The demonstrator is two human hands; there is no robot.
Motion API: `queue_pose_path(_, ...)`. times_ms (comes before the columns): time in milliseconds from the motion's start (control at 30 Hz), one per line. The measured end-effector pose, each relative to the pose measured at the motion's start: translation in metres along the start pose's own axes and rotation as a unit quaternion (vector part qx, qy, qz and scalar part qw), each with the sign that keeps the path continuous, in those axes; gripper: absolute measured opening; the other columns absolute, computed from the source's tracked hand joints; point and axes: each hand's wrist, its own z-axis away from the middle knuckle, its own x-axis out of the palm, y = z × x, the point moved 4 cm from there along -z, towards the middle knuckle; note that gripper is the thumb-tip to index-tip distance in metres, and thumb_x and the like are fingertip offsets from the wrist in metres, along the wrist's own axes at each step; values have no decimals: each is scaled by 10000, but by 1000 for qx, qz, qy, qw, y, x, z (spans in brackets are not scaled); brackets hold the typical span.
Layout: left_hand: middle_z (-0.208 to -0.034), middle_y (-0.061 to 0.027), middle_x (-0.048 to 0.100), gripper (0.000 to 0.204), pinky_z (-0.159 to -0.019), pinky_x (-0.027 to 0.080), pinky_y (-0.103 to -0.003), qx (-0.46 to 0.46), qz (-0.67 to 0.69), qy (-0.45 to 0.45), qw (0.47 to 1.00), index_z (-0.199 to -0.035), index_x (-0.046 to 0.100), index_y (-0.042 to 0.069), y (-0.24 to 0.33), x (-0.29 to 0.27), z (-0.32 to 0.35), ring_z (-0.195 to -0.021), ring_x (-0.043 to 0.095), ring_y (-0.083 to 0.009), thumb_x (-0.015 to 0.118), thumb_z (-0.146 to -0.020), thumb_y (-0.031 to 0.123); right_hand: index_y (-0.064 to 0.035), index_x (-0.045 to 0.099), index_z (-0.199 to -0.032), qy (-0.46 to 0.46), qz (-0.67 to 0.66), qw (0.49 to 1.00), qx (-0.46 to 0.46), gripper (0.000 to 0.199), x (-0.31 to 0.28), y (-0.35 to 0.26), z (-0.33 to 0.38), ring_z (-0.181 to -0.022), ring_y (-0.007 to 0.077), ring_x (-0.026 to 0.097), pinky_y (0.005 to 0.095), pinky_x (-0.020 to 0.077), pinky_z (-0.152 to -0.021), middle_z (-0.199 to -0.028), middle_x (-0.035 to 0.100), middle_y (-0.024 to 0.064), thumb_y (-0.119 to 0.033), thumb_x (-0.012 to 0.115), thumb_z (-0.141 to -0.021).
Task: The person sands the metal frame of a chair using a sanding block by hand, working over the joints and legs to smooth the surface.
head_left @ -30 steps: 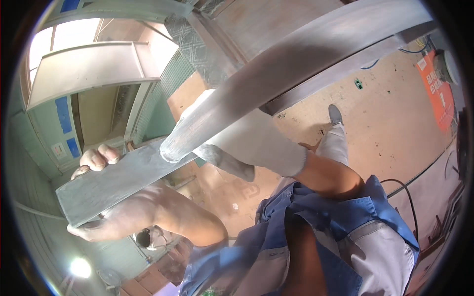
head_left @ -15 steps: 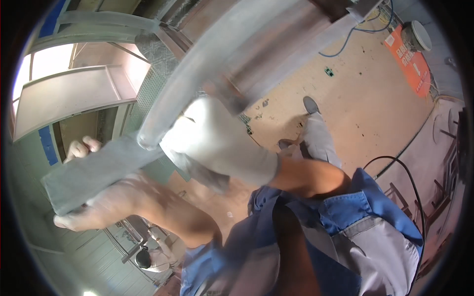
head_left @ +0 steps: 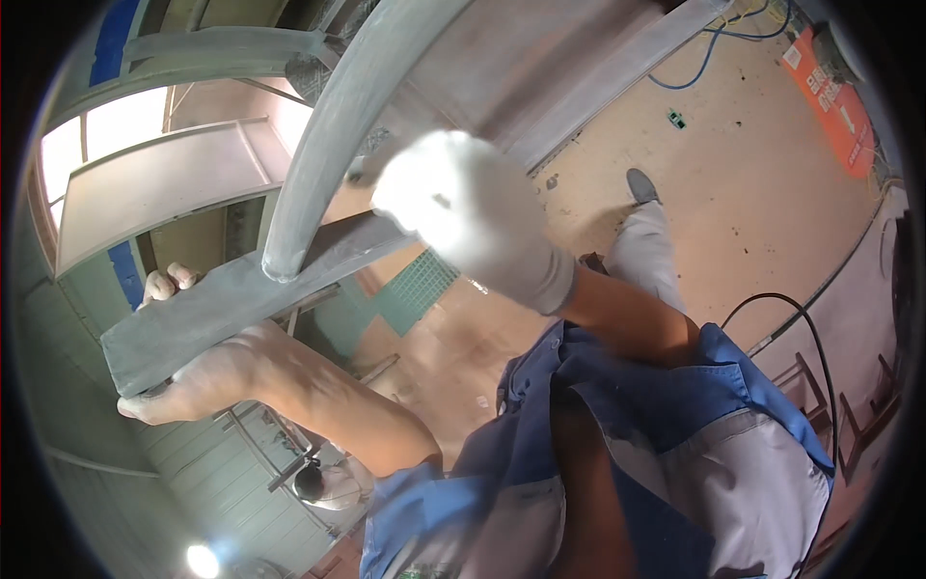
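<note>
A grey-coated furniture frame fills the upper middle, with a curved bar (head_left: 333,135) ending in a rounded tip over a flat grey board (head_left: 207,314). My bare left hand (head_left: 207,381) is closed around the board's left end, thumb on the near edge and fingertips showing past the far edge. My right hand (head_left: 473,217), in a white glove, is closed at the board's right end, beside the curved bar. Motion blurs it, and whatever its fingers hold is hidden.
An orange sign (head_left: 830,101) stands at the far right, near blue cable (head_left: 714,48) on the floor. A black hose (head_left: 820,357) curves at my right. Another person (head_left: 333,482) is at lower left. A pale panel (head_left: 164,183) stands at upper left.
My right hand has moved up and right, away from the curved bar's tip, uncovering more of the board. The left hand keeps its grip; the whole view has shifted slightly.
</note>
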Motion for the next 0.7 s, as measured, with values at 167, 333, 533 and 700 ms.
queue_pose_path(167, -861, -159, 503, 724, -701, 444, -390, 17, -11, 7, 1000, -933, 543, 31, 6, 1, 1, -755, 479, -271, 235, -976, 685, -41, 737, -1099, 19, 32, 998, -43, 280, 41, -16, 16, -901, 272, 669, 359, 560, -796, -1032, 704, 99, -113, 746, -829)
queue_pose_path(333, -817, -152, 527, 758, -700, 444, -402, 17, 2, -2, 1000, -942, 556, 14, -4, -5, 0, -756, 498, -265, 209, -985, 687, 1, 713, -1070, -39, 80, 993, -77, 272, 58, -33, 23, -884, 305, 629, 391, 547, -811, -1014, 671, 157, -50, 694, -804)
queue_pose_path(533, -751, -150, 562, 834, -613, 469, -369, -27, 127, -58, 990, -907, 573, 15, -18, -11, -4, -722, 532, -251, 207, -983, 760, 5, 634, -1291, -221, -56, 974, 1, 370, 18, -83, -5, -1278, 349, 598, 443, 502, -1045, -1386, 615, 166, -49, 621, -926)
queue_pose_path(700, -835, -174, 627, 877, -691, 510, -386, -39, 211, -105, 971, -992, 608, -5, -21, -12, -1, -765, 589, -274, 197, -999, 770, 73, 515, -1435, -149, -160, 976, -12, 507, 7, -88, -16, -1391, 399, 508, 458, 421, -1166, -1474, 527, 262, -84, 618, -963)
